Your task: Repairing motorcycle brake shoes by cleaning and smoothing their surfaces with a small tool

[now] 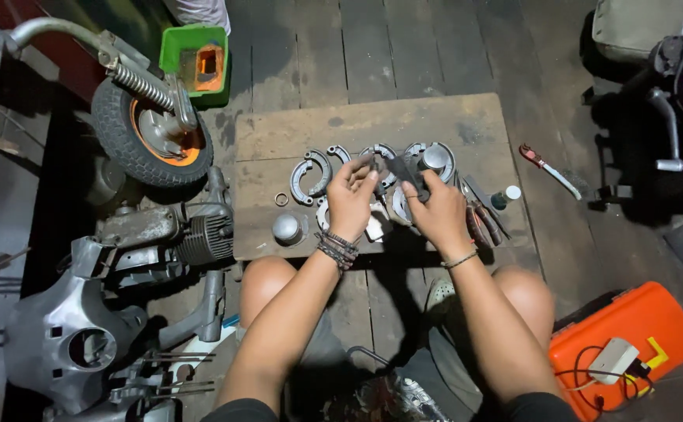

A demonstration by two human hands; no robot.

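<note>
A: Head view, nearest first: what do the hands have?

B: Both meet over the wooden board. The left hand pinches one end of a dark curved brake shoe with its fingertips; the right hand closes round the other end.

A: How will it handle?

B: I judge it rigid cast metal, fairly heavy for its size, with a rough friction lining. Probably dusty or greasy, so slippery on the bare web. Best held by the two ends, as it is now, not by the lining.

A: And further out?

B: More brake shoes lie beyond the hands, a round metal cap to the left, pliers to the right. Farther left stands a small wheel; far right lies a screwdriver.
</note>
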